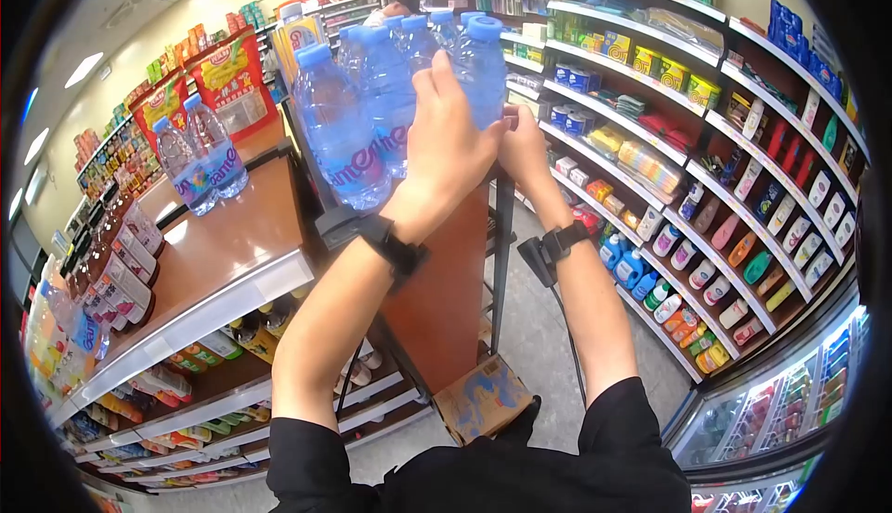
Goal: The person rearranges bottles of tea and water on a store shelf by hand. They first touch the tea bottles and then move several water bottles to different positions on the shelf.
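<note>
A cluster of clear water bottles (339,132) with blue caps and blue-and-pink labels stands upright on the shelf end in front of me. My left hand (439,132) is closed against the right front bottle (484,76), fingers pointing up along its side; its thumb is hidden. Beside that bottle's lower right, my right hand (522,146) has thumb and fingertips pinched together. What they pinch, if anything, is too small to make out. Both wrists wear black straps (376,248) with a cable.
Two more water bottles (212,160) and red snack bags (228,85) stand on the brown shelf top (246,243) at left, near dark bottles (121,271). A cardboard box (488,400) lies on the floor by my feet. Stocked shelves (688,160) curve along the right; a glass-fronted fridge (771,420) is lower right.
</note>
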Motion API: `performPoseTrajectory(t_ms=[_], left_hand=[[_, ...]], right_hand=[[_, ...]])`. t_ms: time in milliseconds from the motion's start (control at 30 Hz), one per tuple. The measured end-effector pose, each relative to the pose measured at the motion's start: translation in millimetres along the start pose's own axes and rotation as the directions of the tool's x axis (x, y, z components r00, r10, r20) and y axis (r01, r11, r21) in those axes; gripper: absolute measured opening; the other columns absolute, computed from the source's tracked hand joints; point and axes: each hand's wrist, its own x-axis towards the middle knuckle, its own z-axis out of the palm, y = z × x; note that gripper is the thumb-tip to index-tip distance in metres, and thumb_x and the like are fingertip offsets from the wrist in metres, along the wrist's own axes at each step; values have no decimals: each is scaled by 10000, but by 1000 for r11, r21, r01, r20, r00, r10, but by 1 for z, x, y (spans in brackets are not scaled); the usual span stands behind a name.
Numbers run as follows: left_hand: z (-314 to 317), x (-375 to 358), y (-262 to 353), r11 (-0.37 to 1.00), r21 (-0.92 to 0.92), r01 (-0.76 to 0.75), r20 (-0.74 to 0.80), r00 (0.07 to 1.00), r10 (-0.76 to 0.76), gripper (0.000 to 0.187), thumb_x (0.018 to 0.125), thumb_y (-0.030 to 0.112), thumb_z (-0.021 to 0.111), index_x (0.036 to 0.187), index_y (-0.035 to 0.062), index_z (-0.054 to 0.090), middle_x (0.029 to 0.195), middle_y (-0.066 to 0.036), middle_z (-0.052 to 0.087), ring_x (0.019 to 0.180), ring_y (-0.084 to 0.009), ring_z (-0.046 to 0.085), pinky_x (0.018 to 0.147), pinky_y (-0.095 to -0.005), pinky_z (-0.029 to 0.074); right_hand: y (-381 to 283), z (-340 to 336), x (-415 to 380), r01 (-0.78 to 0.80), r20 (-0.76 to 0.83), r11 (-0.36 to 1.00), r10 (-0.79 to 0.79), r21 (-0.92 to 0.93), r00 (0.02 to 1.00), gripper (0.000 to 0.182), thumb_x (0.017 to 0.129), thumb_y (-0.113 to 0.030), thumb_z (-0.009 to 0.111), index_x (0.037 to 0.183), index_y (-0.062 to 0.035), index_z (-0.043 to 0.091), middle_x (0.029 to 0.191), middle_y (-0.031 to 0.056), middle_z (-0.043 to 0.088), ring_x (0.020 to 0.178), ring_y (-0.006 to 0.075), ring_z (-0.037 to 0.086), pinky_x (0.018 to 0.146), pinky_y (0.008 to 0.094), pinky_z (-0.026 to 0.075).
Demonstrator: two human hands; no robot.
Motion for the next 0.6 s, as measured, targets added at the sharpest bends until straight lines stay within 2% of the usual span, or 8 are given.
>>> performPoseTrajectory(t_ms=[67,133,200,267,400,533,567,600], left_hand=[[-1,0,0,999,28,-31,-6,999,32,1092,746,204,844,1570,-20,165,1266,-317,459,1080,-503,609,925,-495,551],[-9,2,10,998,57,-18,81,997,13,1137,745,178,833,1601,21,101,1267,-312,460,1076,-502,615,897,-514,564],[-14,3,12,996,77,-33,120,992,24,1146,757,143,817,1631,100,76,1246,-332,460,1026,-525,616,814,-519,583],[-12,3,9,987,127,-96,88,992,85,1152,742,177,815,1630,99,86,1180,-313,497,927,-525,653,782,-539,590],[-14,9,10,980,177,-92,88,993,77,1188,713,197,828,1625,33,84,1034,-328,542,857,-504,653,729,-527,572],[-7,13,5,974,209,-85,71,995,71,1217,702,239,846,1613,-20,82,1043,-306,554,921,-453,643,767,-481,573],[-7,15,6,979,195,-66,119,992,44,1211,703,251,847,1617,-9,95,1171,-327,536,1052,-436,591,867,-487,533],[-7,16,7,976,210,-55,115,993,32,1211,703,251,847,1617,-9,95,1171,-327,536,1052,-436,591,867,-487,533]], right_hand=[[0,-3,-4,95,-33,995,-96,-31,995,421,854,-253,709,1137,41,606,1035,232,711,914,339,709,790,421,555],[-1,-4,-2,77,2,997,-77,27,997,388,864,-250,719,1099,40,614,986,205,722,895,293,710,778,399,552],[-6,-4,-6,166,-4,986,-166,12,986,370,930,-245,672,1139,56,620,978,190,732,873,241,710,776,369,559],[0,-5,-4,137,-11,988,-138,-75,990,387,958,-266,642,1186,47,625,989,187,741,880,239,716,789,376,565],[6,-5,1,96,3,995,-96,8,995,410,940,-261,674,1211,43,630,1043,196,747,926,246,722,817,363,556],[3,-5,0,88,8,995,-88,-54,996,412,964,-286,658,1207,45,630,1030,188,744,903,223,712,803,347,550],[7,-5,3,101,15,995,-100,-23,995,396,983,-292,634,1195,43,632,1016,180,743,892,212,706,793,342,547],[10,-4,5,111,25,994,-111,9,993,384,1002,-297,611,1184,40,633,1002,171,741,881,201,700,783,337,545]])
